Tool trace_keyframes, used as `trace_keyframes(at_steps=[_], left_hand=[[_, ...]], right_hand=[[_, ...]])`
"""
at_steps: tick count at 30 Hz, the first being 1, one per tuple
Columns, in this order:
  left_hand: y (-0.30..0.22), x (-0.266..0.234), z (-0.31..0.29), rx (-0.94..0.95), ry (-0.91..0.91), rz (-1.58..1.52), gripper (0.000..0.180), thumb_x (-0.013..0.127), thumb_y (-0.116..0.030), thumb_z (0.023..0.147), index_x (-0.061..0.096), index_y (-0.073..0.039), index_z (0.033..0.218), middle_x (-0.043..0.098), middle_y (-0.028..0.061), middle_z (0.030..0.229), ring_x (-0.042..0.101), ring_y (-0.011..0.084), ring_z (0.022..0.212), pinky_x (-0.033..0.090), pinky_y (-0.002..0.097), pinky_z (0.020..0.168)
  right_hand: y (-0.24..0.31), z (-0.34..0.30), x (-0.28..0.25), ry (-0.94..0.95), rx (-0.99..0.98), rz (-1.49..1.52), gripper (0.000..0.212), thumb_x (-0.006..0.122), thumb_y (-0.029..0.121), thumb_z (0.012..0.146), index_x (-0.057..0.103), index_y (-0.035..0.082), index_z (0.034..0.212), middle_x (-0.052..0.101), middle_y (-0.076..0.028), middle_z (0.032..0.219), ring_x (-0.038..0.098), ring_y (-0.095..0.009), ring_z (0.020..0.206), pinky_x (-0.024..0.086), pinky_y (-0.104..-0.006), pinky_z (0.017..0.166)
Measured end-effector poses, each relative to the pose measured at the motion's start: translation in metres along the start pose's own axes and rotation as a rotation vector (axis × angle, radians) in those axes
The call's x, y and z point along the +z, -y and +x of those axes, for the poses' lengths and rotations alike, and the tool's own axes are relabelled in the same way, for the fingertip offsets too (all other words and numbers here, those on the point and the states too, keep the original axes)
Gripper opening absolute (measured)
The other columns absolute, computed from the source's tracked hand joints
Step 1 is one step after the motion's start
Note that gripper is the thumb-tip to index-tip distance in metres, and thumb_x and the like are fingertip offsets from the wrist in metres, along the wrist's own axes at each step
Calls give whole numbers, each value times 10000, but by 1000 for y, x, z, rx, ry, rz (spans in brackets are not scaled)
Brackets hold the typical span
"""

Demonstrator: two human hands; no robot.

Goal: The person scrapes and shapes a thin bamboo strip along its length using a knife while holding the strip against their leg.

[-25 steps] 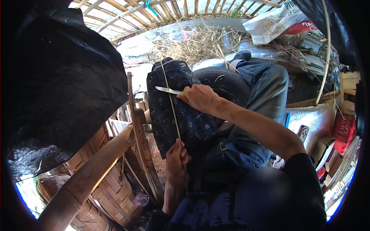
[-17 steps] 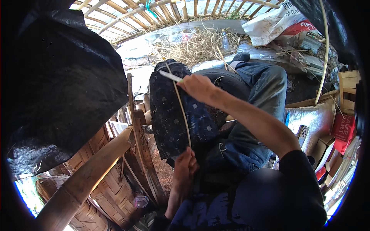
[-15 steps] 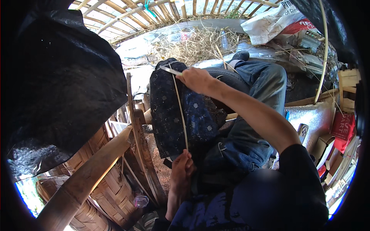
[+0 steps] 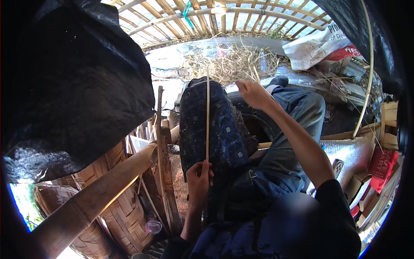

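My left hand point(image 4: 199, 178) pinches the lower end of a long, thin bamboo strip point(image 4: 208, 116). The strip runs straight away from me over a dark blue cloth point(image 4: 222, 134) with pale star-like marks, which covers my left leg. Off to the right of the strip's far half, my right hand point(image 4: 255, 94) is closed in a fist, apart from the strip. The knife it gripped a moment ago is hard to make out now; its blade does not show clearly.
A thick bamboo pole point(image 4: 92, 194) slants in at the left beside woven bamboo point(image 4: 125, 194). Black sheeting point(image 4: 77, 95) hangs above it. Dry shavings point(image 4: 233, 60) lie ahead, near a slatted bamboo fence point(image 4: 241, 19). A tyre point(image 4: 254, 114) sits by my right leg; a phone point(image 4: 338, 167) lies at right.
My right hand has come off the strip and moved right; the knife blade that lay across the strip's far end no longer shows. The strip now stands straighter in my left hand.
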State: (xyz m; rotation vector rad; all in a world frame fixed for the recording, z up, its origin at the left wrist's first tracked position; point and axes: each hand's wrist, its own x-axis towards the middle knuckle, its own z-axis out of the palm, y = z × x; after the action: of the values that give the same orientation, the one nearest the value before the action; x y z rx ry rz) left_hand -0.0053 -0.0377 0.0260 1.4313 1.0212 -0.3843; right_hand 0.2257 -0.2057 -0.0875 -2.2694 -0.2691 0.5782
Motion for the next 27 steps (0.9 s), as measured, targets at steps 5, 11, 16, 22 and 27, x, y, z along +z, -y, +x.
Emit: trace_keyframes(at_steps=[5,11,16,22,27], left_hand=[[-6,5,-7,72,-49,183,211,507,-185,915,566,8,852,521,12,593,457,51,443,363,195,378],[-12,5,3,108,39,269,213,512,-167,908,551,34,848,544,41,595,464,75,412,378,220,351],[-3,13,-5,142,-48,265,226,507,-180,911,547,31,840,538,40,593,452,72,401,360,221,324],[-2,7,-8,74,-20,207,232,499,-194,916,545,17,830,480,9,554,417,47,383,331,210,319],[-6,-1,-11,1,31,98,225,497,-200,917,539,-3,818,453,-5,535,395,39,381,296,200,323]], right_hand=[[49,-75,-7,194,10,49,469,338,396,942,538,-9,818,573,-241,669,579,-412,676,451,-490,636],[38,-93,5,141,-9,-73,438,362,392,939,510,18,765,549,-216,617,554,-415,639,438,-492,584],[35,-93,22,151,1,-143,471,336,422,940,529,33,757,571,-210,647,566,-416,667,456,-494,606],[39,-80,33,190,-1,-124,488,320,454,936,516,42,762,571,-211,655,571,-412,681,459,-497,609],[35,-77,47,169,-35,-150,488,318,468,933,491,44,765,565,-210,637,571,-407,651,458,-494,577]])
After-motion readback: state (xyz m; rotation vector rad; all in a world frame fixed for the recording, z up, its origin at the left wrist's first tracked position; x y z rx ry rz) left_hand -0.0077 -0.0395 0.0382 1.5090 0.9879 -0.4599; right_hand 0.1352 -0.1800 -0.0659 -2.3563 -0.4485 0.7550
